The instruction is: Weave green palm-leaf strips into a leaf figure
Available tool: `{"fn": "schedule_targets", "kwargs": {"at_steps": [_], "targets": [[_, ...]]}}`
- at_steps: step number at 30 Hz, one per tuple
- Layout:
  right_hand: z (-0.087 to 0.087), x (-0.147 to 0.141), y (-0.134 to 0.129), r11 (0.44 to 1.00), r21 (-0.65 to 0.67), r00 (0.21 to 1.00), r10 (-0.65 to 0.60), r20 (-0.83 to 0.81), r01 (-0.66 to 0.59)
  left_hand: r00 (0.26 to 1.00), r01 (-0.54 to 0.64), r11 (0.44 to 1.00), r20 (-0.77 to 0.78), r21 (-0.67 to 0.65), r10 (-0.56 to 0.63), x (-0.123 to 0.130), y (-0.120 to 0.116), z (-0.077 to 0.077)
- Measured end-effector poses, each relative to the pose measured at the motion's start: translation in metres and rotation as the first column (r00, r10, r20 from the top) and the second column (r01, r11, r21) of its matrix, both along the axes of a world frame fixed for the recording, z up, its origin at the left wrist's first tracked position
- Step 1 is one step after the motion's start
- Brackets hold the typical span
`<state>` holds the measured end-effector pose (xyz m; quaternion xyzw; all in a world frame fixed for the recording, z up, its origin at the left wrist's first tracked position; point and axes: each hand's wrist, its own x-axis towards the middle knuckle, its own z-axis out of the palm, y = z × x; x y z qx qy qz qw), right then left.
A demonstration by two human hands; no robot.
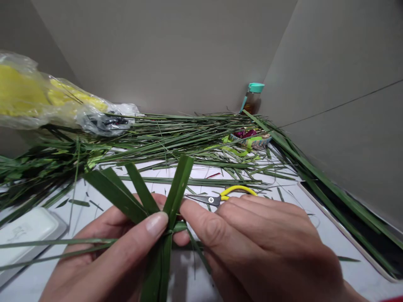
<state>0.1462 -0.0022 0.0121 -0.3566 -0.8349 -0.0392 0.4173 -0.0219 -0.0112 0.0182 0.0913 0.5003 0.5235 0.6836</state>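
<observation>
My left hand [103, 256] and my right hand [261, 245] meet in front of me, pinching a crossing of long green palm-like leaf strips [163, 222] between them. The left thumb presses on the crossing from the front. Several folded strips fan upward from it, and others run down and out to the left. The right thumb and forefinger grip its right side. Just past my right fingers lie small scissors with yellow handles [226, 194], touching neither hand.
A heap of long leaf strips [176, 140] spreads across the white table [201, 172]. Behind it are a plastic bag with yellow contents [40, 96], a teal-capped bottle [253, 98] and a small woven basket [248, 140]. A white box [27, 228] sits left; a dark tray [346, 226] sits right.
</observation>
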Motion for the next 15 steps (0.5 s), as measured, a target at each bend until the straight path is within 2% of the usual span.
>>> {"fn": "schedule_targets", "kwargs": {"at_steps": [3,7,12,15], "targets": [[0.0032,-0.0002,-0.0042,0.999,-0.038,1.0,0.0,-0.004,0.0,0.994,-0.044,0.997,-0.106,-0.069,0.037,0.0045,0.0011,0.0061],[0.0023,-0.0039,-0.0037,0.999,0.027,1.0,-0.029,-0.011,0.029,0.987,-0.05,0.997,-0.155,-0.054,0.041,0.007,0.0019,0.0096],[-0.0017,-0.0065,0.0018,0.992,0.102,0.997,-0.077,-0.001,0.077,0.995,-0.065,0.995,-0.079,-0.08,0.058,0.009,0.0008,0.009],[0.0011,-0.0041,-0.0001,1.0,0.016,0.999,-0.011,0.038,0.011,0.994,-0.056,0.996,-0.101,-0.073,0.048,0.008,-0.0002,0.0067]]}}
